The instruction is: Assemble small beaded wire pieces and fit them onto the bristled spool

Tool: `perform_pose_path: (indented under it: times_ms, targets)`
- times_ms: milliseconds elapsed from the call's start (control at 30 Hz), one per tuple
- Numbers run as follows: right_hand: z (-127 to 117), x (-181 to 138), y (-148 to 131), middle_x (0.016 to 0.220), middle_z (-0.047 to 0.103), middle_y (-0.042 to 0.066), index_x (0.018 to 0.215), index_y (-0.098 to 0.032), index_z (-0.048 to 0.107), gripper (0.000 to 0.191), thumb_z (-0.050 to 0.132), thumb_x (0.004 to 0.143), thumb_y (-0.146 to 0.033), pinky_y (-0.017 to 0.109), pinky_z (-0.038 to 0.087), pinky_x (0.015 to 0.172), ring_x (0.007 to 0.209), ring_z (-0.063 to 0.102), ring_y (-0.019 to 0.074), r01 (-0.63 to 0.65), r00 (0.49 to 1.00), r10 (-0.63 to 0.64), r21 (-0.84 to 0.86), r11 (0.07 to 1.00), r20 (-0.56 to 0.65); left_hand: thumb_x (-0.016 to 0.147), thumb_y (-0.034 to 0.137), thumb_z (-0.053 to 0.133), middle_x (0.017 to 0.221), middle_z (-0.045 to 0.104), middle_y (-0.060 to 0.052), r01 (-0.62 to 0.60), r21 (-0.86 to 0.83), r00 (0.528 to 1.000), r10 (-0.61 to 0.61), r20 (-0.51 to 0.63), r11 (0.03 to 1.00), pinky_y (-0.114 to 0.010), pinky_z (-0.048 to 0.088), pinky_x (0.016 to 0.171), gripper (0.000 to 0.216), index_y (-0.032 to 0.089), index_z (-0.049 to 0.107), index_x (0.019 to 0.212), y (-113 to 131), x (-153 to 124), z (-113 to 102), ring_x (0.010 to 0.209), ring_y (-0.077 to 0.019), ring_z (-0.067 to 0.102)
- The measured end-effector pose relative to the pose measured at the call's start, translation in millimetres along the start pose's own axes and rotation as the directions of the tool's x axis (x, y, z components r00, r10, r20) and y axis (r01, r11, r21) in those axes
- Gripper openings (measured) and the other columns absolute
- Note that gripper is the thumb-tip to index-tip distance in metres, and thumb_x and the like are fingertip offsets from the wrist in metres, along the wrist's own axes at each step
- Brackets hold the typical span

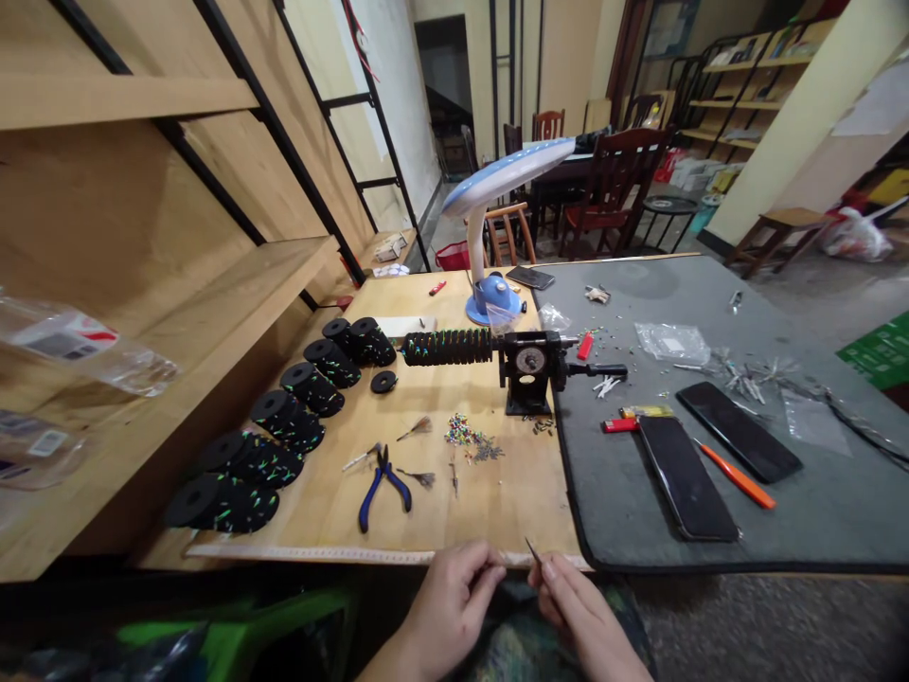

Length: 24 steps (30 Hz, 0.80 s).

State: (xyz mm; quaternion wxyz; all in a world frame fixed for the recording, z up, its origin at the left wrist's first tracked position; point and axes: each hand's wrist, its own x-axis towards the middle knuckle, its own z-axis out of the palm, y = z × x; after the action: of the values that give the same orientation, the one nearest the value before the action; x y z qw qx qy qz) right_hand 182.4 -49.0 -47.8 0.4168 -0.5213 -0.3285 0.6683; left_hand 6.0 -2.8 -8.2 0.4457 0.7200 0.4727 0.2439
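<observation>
Just off the table's near edge, my left hand (454,601) is closed, thumb and fingertips pinched together. Anything between them is too small to make out. To its right, my right hand (583,611) grips a thin dark pointed tool (532,549), its tip sticking up toward the table. Ahead of my hands lie blue-handled pliers (384,485), small feathery bristle tufts (418,428) and a heap of coloured beads (463,431) beside tiny grey pieces (489,449). A black hand-cranked device (526,371) carries a row of black foam discs (447,347) on its shaft.
Black foam rolls (241,459) with coloured bits line the table's left side. A blue-white lamp (492,296) stands behind the device. On the grey mat (611,511) are two dark phones (686,478), an orange pen-like tool (737,475), lighters and plastic bags. Wooden shelving (270,270) rises at left.
</observation>
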Motion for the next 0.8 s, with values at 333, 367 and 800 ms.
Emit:
perform_pose_path:
  times_ms: [333, 367, 800]
  targets:
    - [-3, -2, 3, 0.058, 0.034, -0.007, 0.073, -0.019, 0.056, 0.048, 0.051, 0.082, -0.066, 0.025, 0.022, 0.051, 0.054, 0.029, 0.0116, 0.045, 0.999, -0.046, -0.020, 0.999, -0.005, 0.091, 0.020, 0.047, 0.067, 0.061, -0.002, -0.057, 0.084, 0.996, 0.051, 0.079, 0.995, -0.024, 0.037, 0.060, 0.021, 0.019, 0.059, 0.073, 3, -1, 1, 0.062, -0.0154, 0.053]
    - [-3, -3, 4, 0.059, 0.034, -0.007, 0.072, -0.019, 0.055, 0.048, 0.051, 0.082, -0.066, 0.025, 0.023, 0.051, 0.055, 0.030, 0.0119, 0.043, 0.999, -0.043, -0.026, 0.999, -0.010, 0.091, 0.020, 0.047, 0.067, 0.061, -0.003, -0.056, 0.084, 0.995, 0.049, 0.082, 0.995, -0.024, 0.037, 0.060, 0.021, 0.019, 0.060, 0.073, 3, -1, 1, 0.062, -0.0155, 0.053]
    - [-23, -15, 0, 0.058, 0.036, -0.005, 0.071, -0.020, 0.056, 0.050, 0.044, 0.084, -0.067, 0.026, 0.026, 0.053, 0.056, 0.034, 0.0140, 0.077, 0.990, -0.104, -0.248, 0.966, -0.098, 0.090, 0.020, 0.048, 0.065, 0.059, -0.001, -0.017, 0.109, 0.996, 0.007, 0.087, 0.994, -0.023, 0.036, 0.059, 0.022, 0.018, 0.059, 0.072, 2, 2, 2, 0.061, -0.0147, 0.053]
